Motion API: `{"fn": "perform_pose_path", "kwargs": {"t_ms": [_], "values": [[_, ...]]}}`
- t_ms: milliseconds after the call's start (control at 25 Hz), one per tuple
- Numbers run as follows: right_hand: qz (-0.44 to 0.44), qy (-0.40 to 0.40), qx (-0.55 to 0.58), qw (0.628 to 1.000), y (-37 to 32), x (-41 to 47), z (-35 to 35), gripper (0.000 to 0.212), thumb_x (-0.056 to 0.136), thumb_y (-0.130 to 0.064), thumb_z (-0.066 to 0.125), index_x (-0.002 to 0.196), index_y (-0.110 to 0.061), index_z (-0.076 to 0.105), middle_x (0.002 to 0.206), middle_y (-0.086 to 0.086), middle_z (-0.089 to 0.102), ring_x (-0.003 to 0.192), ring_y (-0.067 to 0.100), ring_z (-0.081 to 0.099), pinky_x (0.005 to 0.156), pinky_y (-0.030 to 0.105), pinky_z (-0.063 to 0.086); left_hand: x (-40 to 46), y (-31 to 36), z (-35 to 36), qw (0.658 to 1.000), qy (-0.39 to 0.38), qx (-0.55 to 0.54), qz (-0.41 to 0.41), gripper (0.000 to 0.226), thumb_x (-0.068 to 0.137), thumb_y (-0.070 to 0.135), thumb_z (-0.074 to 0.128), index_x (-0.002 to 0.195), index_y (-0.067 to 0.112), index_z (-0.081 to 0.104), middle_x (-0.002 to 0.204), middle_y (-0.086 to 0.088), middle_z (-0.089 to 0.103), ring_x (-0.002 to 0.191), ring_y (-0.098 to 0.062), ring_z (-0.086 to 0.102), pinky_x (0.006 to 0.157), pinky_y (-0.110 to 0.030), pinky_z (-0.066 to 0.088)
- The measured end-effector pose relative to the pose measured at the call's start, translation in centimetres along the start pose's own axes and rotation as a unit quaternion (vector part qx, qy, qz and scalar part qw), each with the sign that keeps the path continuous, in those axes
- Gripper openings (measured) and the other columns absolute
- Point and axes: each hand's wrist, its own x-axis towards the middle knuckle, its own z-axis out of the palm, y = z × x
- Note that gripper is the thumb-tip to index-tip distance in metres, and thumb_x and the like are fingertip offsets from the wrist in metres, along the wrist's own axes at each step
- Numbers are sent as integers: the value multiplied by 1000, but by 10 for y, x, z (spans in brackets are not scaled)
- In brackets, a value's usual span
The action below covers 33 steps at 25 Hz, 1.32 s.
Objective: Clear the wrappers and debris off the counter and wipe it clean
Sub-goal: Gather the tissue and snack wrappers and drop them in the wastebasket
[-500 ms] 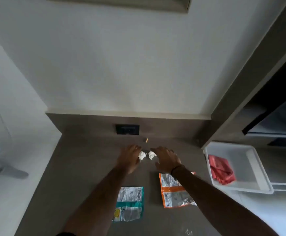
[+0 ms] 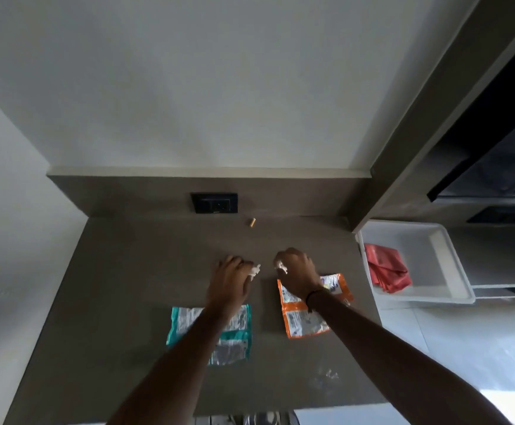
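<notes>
On the brown counter [image 2: 121, 302] my left hand [image 2: 230, 280] pinches a small crumpled white paper ball [image 2: 254, 270] at its fingertips. My right hand [image 2: 296, 273] is closed on a second white paper ball [image 2: 280, 266]. A teal and silver wrapper [image 2: 238, 335] lies flat under my left forearm. An orange and silver wrapper [image 2: 302, 317] lies flat under my right wrist. A small tan stub [image 2: 252, 222] rests near the back wall. Whitish crumbs or smears [image 2: 326, 377] mark the counter near the front right.
A white plastic bin [image 2: 443, 250] stands to the right of the counter with a red cloth [image 2: 386, 271] inside. A black wall socket [image 2: 214, 203] sits on the backsplash. A dark cabinet column rises at the right. The counter's front edge is near the bottom of the view.
Both hands have closed on the two paper balls and drawn slightly apart and back toward me. The wrappers and the stub have not moved.
</notes>
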Motion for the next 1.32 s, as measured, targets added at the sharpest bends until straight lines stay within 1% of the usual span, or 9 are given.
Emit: {"fn": "perform_pose_path", "kwargs": {"t_ms": [160, 320, 560, 720, 840, 1000, 1160, 1240, 1320], "values": [[16, 70, 159, 985, -3, -95, -23, 10, 80, -21, 73, 90, -22, 72, 91, -3, 75, 79, 17, 69, 71, 30, 56, -103, 48, -4, 994, 88, -60, -9, 25, 87, 28, 67, 112, 27, 69, 104, 5, 70, 103, -22, 59, 84, -39, 43], [8, 88, 133, 987, 18, -218, -5, 18, 74, -32, 75, 88, -27, 65, 83, -13, 70, 73, 10, 64, 65, 25, 51, -214, 96, 29, 992, 89, -22, 82, 22, 87, 28, 66, 109, 26, 66, 97, 3, 70, 93, -21, 61, 79, -38, 47], [5, -2, 79, 997, 49, -309, 33, 22, 75, -34, 74, 92, -28, 62, 86, -14, 71, 79, 13, 65, 77, 32, 55, -294, 124, 76, 994, -103, 43, -4, 27, 83, 31, 66, 109, 25, 70, 104, 2, 75, 97, -21, 68, 85, -37, 55], [31, -85, 65, 994, 57, -316, 47, 32, 74, -42, 72, 100, -30, 58, 93, -15, 74, 85, 12, 66, 77, 29, 53, -310, 130, 95, 988, -145, 34, -40, 37, 89, 32, 65, 124, 20, 64, 118, -3, 72, 112, -26, 65, 96, -41, 51], [40, -71, 83, 993, 60, -309, 43, 27, 75, -39, 74, 96, -31, 59, 86, -17, 72, 77, 9, 67, 62, 22, 47, -310, 119, 89, 991, -109, 8, -75, 33, 94, 25, 58, 125, 17, 64, 120, -4, 69, 113, -25, 63, 94, -39, 50], [47, 28, 120, 991, 54, -277, 24, 9, 75, -28, 68, 82, -28, 62, 63, -19, 60, 60, 7, 65, 45, 11, 34, -293, 89, 50, 992, 33, -35, -113, 18, 90, 14, 63, 106, 14, 70, 103, -4, 72, 94, -22, 68, 79, -36, 57], [87, 127, 140, 978, 50, -217, -6, 13, 76, -23, 71, 88, -22, 67, 77, -7, 71, 70, 18, 68, 61, 26, 55, -253, 45, 7, 974, 138, -47, -174, 16, 93, 16, 62, 107, 9, 67, 104, -12, 69, 94, -28, 66, 79, -40, 58], [132, 158, 112, 972, 54, -180, -23, 30, 76, -25, 72, 105, -16, 66, 101, 6, 73, 92, 28, 67, 77, 38, 57, -227, 20, -9, 954, 150, -55, -253, 30, 90, 20, 67, 117, 7, 61, 116, -16, 66, 106, -33, 62, 89, -46, 57], [207, 117, 75, 969, 60, -147, -34, 54, 78, -32, 73, 125, -11, 57, 123, 15, 64, 113, 35, 59, 92, 49, 53, -200, -2, -19, 917, 139, -104, -359, 52, 87, 31, 71, 128, 4, 53, 127, -20, 60, 118, -37, 57, 97, -50, 54]]}}
